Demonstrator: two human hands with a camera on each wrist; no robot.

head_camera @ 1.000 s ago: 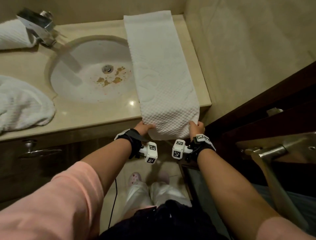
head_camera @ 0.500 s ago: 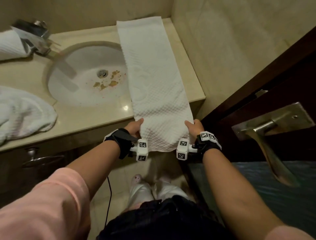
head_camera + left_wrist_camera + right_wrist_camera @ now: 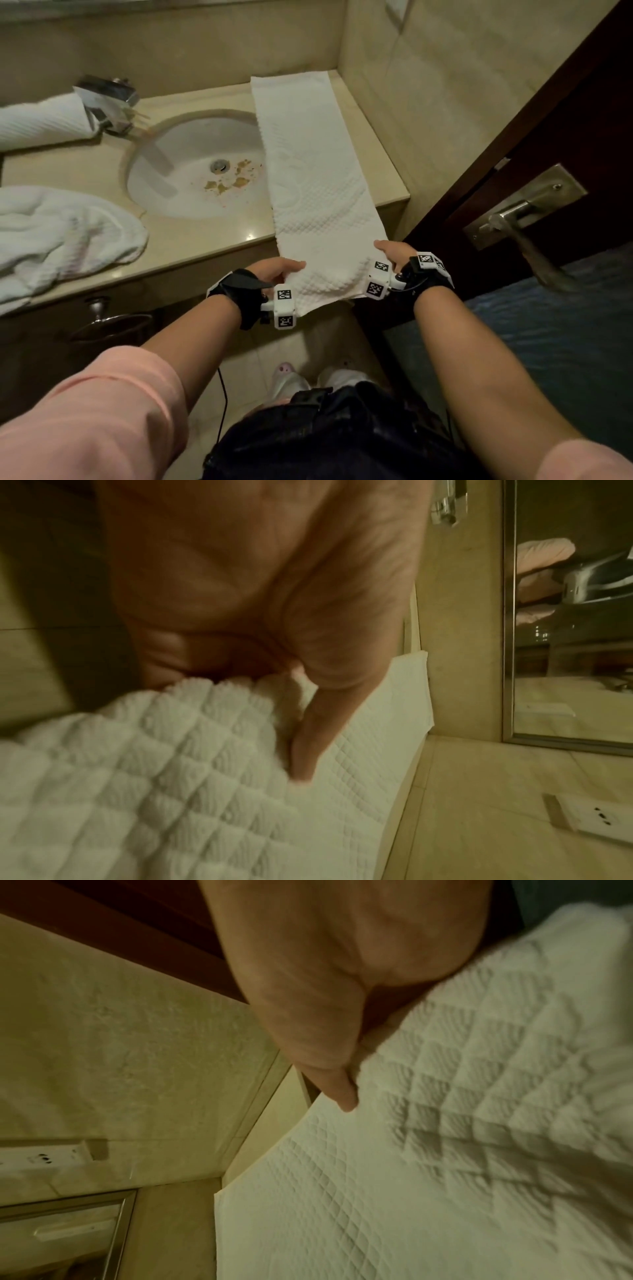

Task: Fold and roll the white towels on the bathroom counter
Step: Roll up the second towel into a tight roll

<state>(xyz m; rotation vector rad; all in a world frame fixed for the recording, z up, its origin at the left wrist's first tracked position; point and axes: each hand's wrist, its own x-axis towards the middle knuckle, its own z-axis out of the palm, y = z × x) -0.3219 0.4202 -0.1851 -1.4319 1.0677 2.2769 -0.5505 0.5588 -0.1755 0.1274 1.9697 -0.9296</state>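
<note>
Pinching the folded towel (image 3: 318, 192)'s near end, left hand (image 3: 274, 272) and right hand (image 3: 394, 251) each keep a closed grip; rolling forward along the tabletop (image 3: 205, 240) looks next.

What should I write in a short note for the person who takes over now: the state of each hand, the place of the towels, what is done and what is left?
Left hand: grips the near left corner of the folded towel.
Right hand: grips its near right corner.
The folded towel lies as a long strip on the counter, right of the sink; its near end hangs over the front edge.
Rolled towel lies by the tap; crumpled towel lies on the left.
Done: the strip is folded lengthwise, one towel is rolled.
Left: roll the strip from the near end, then fold and roll the crumpled towel.
</note>
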